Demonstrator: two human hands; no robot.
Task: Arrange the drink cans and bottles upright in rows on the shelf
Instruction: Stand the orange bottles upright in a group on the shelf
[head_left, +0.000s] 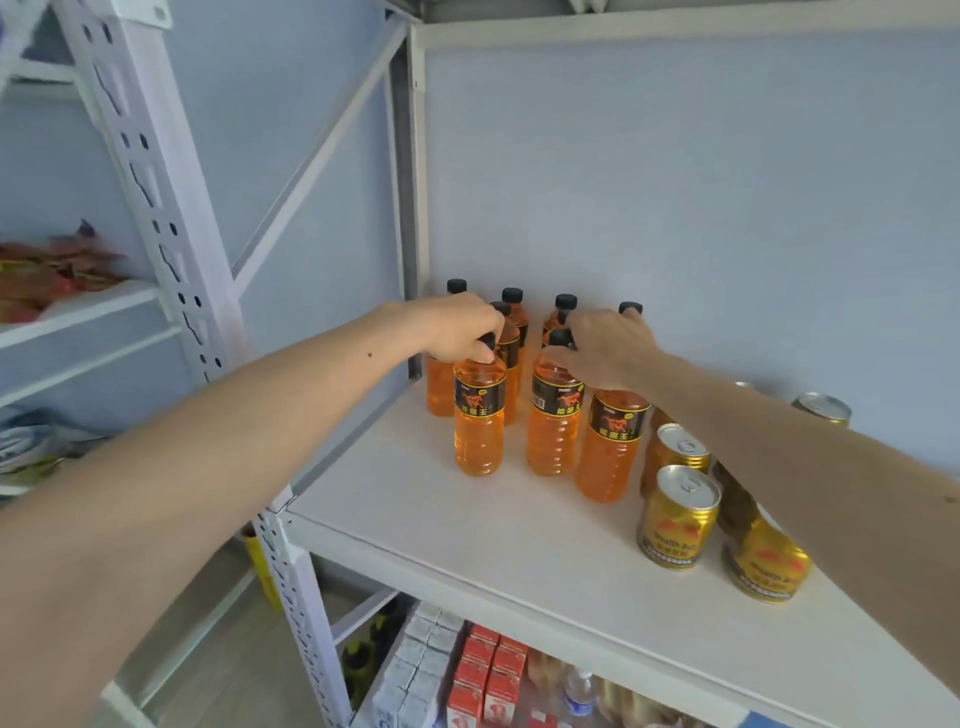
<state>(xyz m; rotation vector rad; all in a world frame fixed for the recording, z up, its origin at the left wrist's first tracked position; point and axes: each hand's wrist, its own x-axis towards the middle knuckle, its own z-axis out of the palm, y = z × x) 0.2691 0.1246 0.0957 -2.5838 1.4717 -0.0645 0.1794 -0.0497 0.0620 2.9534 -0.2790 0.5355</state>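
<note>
Several orange drink bottles with black caps and black labels stand upright in rows at the back left of the white shelf (467, 525). My left hand (457, 327) grips the cap of the front left bottle (479, 415). My right hand (605, 348) is closed over the top of the front right bottle (613, 447), touching the middle front bottle (555, 415) beside it. Gold cans stand upright to the right: one (678, 519) in front, one (675, 449) behind it, another (769, 561) partly under my right forearm, and one (823, 408) by the wall.
The blue back wall and a white corner post (415, 208) close in the shelf behind the bottles. Below the shelf lie red and white cartons (483, 675) and a water bottle (576, 691). A neighbouring rack at left holds snack packets (47, 275).
</note>
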